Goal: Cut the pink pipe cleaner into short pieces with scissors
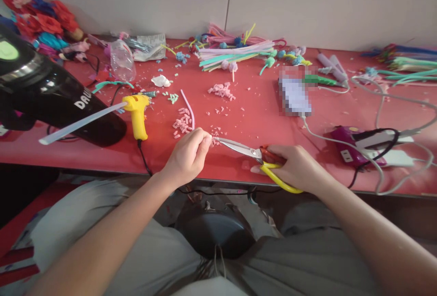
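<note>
My left hand (189,155) is closed in a pinch near the table's front edge. A lilac pipe cleaner (189,108) runs from behind its fingers up and to the left; the gripped part is hidden. In my right hand (296,166) are scissors (241,147) with yellow and red handles. Their blades point left, with the tips right by my left thumb, and look nearly closed. Short pink cut pieces (182,121) lie in a heap just beyond my left hand. Another pink heap (221,90) lies farther back, and small crumbs are scattered around the blade tips.
A yellow glue gun (138,116) with a long glue stick stands at left, beside a large black bottle (61,91). Pipe cleaner bundles (235,54) lie along the wall. At right are a pixelated phone-like object (295,95), cables and a purple power strip (344,145).
</note>
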`<act>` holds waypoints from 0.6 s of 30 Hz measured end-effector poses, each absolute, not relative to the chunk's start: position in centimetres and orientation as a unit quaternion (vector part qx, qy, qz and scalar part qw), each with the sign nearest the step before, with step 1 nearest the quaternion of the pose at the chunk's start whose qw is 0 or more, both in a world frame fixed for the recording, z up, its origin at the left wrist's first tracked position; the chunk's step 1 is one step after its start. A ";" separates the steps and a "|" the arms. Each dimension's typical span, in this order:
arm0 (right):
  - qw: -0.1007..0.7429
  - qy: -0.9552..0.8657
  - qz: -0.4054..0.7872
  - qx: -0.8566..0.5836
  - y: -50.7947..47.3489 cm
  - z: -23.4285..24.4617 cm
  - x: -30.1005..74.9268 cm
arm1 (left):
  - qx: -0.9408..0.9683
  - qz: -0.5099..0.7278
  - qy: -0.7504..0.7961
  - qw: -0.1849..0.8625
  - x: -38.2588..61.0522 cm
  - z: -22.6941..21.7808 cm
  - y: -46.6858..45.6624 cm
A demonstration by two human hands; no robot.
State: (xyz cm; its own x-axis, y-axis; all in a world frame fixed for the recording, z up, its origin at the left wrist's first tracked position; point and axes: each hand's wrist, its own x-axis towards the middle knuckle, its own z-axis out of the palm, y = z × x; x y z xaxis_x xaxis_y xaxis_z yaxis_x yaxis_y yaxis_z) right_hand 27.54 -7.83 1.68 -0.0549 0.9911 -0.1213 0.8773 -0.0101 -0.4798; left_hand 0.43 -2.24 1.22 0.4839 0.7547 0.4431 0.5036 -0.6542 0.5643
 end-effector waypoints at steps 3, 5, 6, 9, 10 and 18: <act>0.131 -0.697 0.219 -0.670 -7.8 1.5 27.6 | 0.841 0.345 0.374 0.184 0.4 1.2 -2.3; 0.134 -0.701 0.218 -0.666 -7.8 1.5 27.6 | 0.841 0.344 0.375 0.186 0.4 1.2 -2.3; 0.134 -0.701 0.217 -0.666 -7.8 1.5 27.6 | 0.841 0.343 0.374 0.187 0.4 1.2 -2.3; 0.132 -0.699 0.217 -0.669 -7.8 1.5 27.5 | 0.843 0.341 0.373 0.186 0.5 1.2 -2.3; 0.130 -0.698 0.218 -0.670 -7.7 1.6 27.5 | 0.843 0.340 0.373 0.184 0.5 1.2 -2.2; 0.125 -0.685 0.217 -0.684 -7.7 1.5 27.6 | 0.845 0.339 0.374 0.178 0.4 1.2 -2.2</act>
